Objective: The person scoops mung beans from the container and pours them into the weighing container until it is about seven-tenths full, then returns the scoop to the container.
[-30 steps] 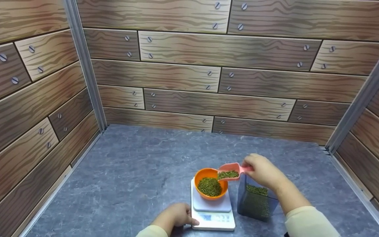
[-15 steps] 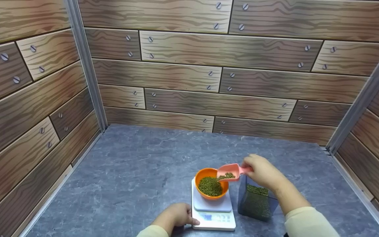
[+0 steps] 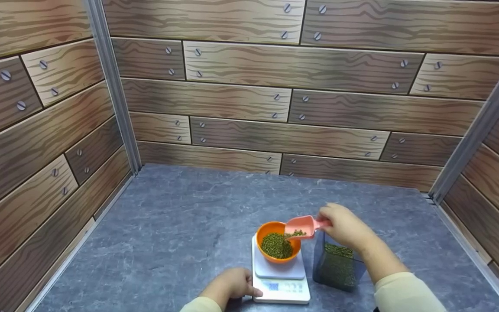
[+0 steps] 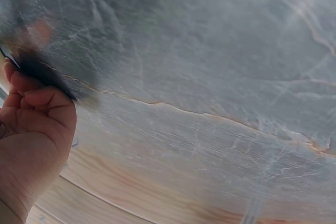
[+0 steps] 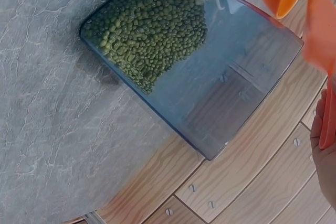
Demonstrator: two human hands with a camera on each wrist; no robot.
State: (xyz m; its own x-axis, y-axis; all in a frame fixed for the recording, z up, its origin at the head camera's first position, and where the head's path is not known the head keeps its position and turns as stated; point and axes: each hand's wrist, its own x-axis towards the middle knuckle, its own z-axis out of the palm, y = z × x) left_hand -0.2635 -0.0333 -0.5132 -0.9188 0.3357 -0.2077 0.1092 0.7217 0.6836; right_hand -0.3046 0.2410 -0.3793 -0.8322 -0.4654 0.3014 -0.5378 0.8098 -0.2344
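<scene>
My right hand (image 3: 342,225) grips the handle of a pink scoop (image 3: 302,224), tipped over the right rim of an orange bowl (image 3: 263,230). A few green mung beans lie at the scoop's lip, and a heap of mung beans (image 3: 276,246) fills much of the bowl. The bowl stands on a white kitchen scale (image 3: 280,272) with a lit display, its digits too blurred to read. At the scale's front left corner, my left hand (image 3: 234,279) holds the edge, thumb on top and fingers curled at the side. The left wrist view shows these curled fingers (image 4: 39,90) close to the tabletop.
Right of the scale stands a clear, dark-tinted container (image 3: 334,273), partly filled with mung beans (image 5: 152,30) and close below my right forearm. The grey marbled tabletop (image 3: 180,216) is enclosed by wood-patterned walls (image 3: 232,104) at the back and both sides.
Mung beans have slid out of the scoop into the bowl, leaving only a few at its lip. The scoop has shifted very slightly left; the left hand has stayed on the scale.
</scene>
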